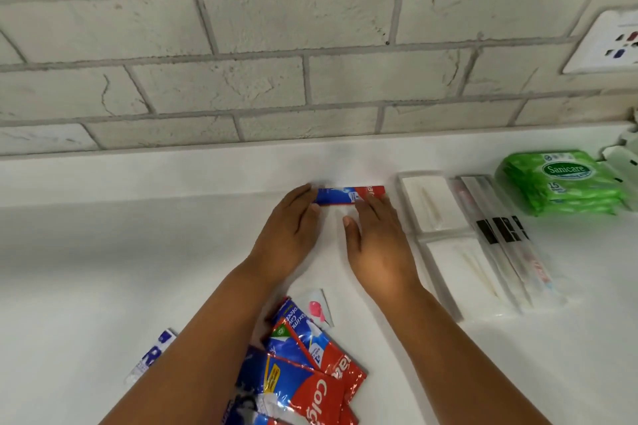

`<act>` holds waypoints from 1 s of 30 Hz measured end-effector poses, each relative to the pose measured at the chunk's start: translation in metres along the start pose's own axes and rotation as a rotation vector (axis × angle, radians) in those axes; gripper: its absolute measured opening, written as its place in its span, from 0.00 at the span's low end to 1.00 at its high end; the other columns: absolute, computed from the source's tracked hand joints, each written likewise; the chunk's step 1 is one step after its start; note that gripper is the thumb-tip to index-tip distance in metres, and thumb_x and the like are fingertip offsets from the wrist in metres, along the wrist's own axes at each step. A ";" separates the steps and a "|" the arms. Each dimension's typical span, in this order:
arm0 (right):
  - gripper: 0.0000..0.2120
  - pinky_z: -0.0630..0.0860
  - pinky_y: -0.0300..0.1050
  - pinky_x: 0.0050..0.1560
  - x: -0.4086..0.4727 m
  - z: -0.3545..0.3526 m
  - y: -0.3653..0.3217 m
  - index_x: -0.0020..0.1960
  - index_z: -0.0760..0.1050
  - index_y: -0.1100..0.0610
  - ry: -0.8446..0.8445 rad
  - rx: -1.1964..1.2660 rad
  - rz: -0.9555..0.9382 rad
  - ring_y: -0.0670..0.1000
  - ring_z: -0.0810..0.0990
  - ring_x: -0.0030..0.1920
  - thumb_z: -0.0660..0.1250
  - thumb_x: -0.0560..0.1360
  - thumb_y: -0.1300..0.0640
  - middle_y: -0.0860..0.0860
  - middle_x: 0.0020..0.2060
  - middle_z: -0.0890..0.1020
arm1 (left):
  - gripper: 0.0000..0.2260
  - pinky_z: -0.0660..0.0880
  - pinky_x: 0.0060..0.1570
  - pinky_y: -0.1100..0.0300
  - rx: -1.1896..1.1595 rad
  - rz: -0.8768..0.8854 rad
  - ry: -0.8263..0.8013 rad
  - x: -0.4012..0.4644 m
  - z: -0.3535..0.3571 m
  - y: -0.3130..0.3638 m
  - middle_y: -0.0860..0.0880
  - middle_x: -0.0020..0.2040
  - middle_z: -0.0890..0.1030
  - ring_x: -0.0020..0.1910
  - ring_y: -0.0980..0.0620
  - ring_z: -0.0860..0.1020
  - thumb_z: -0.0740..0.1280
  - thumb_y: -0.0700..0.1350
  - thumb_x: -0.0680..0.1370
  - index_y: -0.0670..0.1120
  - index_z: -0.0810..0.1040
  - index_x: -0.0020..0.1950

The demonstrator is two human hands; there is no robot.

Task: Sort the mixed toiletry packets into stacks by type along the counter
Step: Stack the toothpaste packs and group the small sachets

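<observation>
A small red-and-blue toothpaste packet (350, 195) lies flat near the back edge of the white worktop (138, 252), its long side running along the wall. The left hand (288, 236) touches its blue end and the right hand (378, 245) covers its red end — both hands lie low with fingers straight and close together, the right thumb (352, 229) held apart from the rest. Toward the front edge, between the forearms, sits a loose heap of mixed packets (307, 366), mostly larger red-and-blue toothpaste sachets, with a small white sachet (319, 309) bearing a pink mark at its far side and a blue-and-white packet (152, 355) lying apart to the left. Just right of the right hand are two clear packs of cotton buds (445, 241), then a stack of wrapped toothbrushes (507, 241) beside them, touching. Farther toward the right back corner — a stack of green wet-wipe packs (556, 181). A white wall socket (607, 41) sits in the grey brick wall above.
</observation>
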State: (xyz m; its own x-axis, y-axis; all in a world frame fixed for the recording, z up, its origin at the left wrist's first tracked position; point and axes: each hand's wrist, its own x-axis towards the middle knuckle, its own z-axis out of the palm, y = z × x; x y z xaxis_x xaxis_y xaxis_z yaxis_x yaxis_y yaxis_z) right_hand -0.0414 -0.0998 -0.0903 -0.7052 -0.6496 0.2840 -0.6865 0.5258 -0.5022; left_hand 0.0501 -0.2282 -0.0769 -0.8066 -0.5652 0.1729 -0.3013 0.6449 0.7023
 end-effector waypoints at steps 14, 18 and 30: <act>0.19 0.70 0.35 0.53 -0.132 -0.060 -0.032 0.61 0.75 0.51 -0.321 0.020 0.065 0.45 0.72 0.58 0.63 0.76 0.42 0.48 0.57 0.77 | 0.17 0.65 0.56 0.62 0.254 -0.139 -0.076 -0.130 -0.043 -0.003 0.51 0.58 0.77 0.60 0.53 0.70 0.62 0.57 0.79 0.51 0.79 0.62; 0.12 0.69 0.37 0.48 -0.147 -0.063 -0.032 0.55 0.76 0.52 -0.306 -0.005 0.058 0.46 0.73 0.50 0.64 0.76 0.46 0.50 0.51 0.78 | 0.17 0.64 0.54 0.62 0.316 -0.183 -0.018 -0.146 -0.036 0.007 0.50 0.59 0.75 0.60 0.52 0.69 0.64 0.58 0.77 0.52 0.75 0.63; 0.08 0.70 0.34 0.33 -0.147 -0.072 -0.034 0.46 0.73 0.54 -0.352 0.305 0.239 0.43 0.79 0.40 0.69 0.75 0.50 0.47 0.42 0.83 | 0.07 0.77 0.51 0.58 -0.008 -0.337 0.084 -0.148 -0.037 0.018 0.51 0.52 0.78 0.52 0.55 0.77 0.69 0.51 0.76 0.50 0.76 0.50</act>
State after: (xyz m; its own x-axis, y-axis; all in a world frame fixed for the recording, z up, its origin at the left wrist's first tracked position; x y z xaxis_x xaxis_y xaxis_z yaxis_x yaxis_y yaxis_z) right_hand 0.0728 0.0169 -0.0562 -0.6976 -0.7040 -0.1335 -0.3938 0.5323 -0.7494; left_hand 0.1831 -0.1517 -0.0645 -0.6179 -0.7862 -0.0139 -0.5392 0.4108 0.7352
